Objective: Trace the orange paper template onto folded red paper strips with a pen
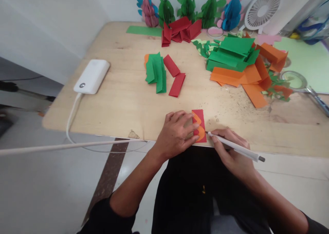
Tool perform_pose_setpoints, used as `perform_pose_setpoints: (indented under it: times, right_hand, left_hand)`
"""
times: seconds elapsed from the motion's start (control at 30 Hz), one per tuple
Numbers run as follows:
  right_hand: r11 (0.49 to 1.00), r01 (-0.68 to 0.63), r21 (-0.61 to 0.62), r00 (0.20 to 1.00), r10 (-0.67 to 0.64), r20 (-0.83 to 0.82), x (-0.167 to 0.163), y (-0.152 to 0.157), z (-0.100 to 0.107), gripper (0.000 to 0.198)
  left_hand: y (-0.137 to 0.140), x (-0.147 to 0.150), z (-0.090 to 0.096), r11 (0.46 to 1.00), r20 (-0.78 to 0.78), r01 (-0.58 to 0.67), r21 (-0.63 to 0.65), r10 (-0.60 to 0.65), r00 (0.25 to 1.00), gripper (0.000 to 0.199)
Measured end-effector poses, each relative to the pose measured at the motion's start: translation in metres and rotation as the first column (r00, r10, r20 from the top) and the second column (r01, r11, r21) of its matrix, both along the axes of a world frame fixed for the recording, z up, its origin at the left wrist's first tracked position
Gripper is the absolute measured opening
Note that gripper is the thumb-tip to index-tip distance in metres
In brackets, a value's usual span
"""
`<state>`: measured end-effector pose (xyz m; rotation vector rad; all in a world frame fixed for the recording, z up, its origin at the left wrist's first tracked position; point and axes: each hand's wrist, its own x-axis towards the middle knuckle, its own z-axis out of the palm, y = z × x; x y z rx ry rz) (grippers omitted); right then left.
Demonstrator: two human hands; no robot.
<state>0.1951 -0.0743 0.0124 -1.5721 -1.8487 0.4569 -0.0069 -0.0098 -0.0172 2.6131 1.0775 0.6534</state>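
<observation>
Near the front edge of the table lies a red paper strip (pixel 202 114) with an orange paper cutout (pixel 201 134) of rounded lobes on top. My left hand (pixel 177 131) presses the cutout down against the red paper with its fingertips, hiding their left side. A white pen (pixel 235 146) with a grey end is gripped in my right hand (pixel 235 151). Its tip meets the right edge of the cutout and red strip. Beyond my left hand are two red folded strips (pixel 177 85) and a stack of green folded paper (pixel 156 73), with a bit of orange paper (pixel 146 60) behind it.
A white power bank (pixel 92 76) with a cable is at the left. Green folded papers (pixel 231 54), orange papers (pixel 254 93) and a magnifying glass (pixel 294 80) lie right. Red folded papers (pixel 181 30), several paper figures (pixel 189 8) and a white fan (pixel 262 10) line the back.
</observation>
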Motion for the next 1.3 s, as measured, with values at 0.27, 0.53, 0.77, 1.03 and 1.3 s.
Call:
perform_pose_setpoints:
  times: [0.27, 0.53, 0.77, 1.03, 1.3]
  right_hand:
    - [1.0, -0.004, 0.024, 1.0, 0.003, 0.011, -0.0003, -0.0018, -0.0008, 0.007]
    - [0.999, -0.005, 0.046, 0.999, 0.003, 0.038, -0.0005, -0.0035, -0.0003, 0.009]
    - [0.999, -0.012, 0.05, 0.999, 0.01, 0.04, -0.0001, -0.0046, -0.001, 0.009]
    - [0.997, -0.028, 0.07, 0.998, 0.024, 0.063, 0.0, -0.0064, -0.0023, 0.008]
    - [0.999, 0.032, 0.015, 0.999, -0.032, 0.004, 0.0015, -0.0062, 0.0011, 0.009]
  left_hand:
    - [-0.0002, 0.0, 0.0011, 1.0, -0.02, 0.003, -0.022, -0.003, 1.0, 0.028]
    - [-0.0005, 0.0001, 0.0003, 1.0, -0.004, -0.001, -0.004, 0.001, 1.0, 0.028]
    - [-0.0005, 0.0004, 0.0005, 1.0, -0.005, -0.01, -0.009, 0.01, 1.0, 0.027]
    - [-0.0002, 0.0003, 0.0009, 1.0, -0.006, -0.006, -0.009, 0.006, 1.0, 0.028]
    - [-0.0007, 0.0, -0.0001, 1.0, -0.028, -0.011, -0.021, 0.01, 1.0, 0.027]
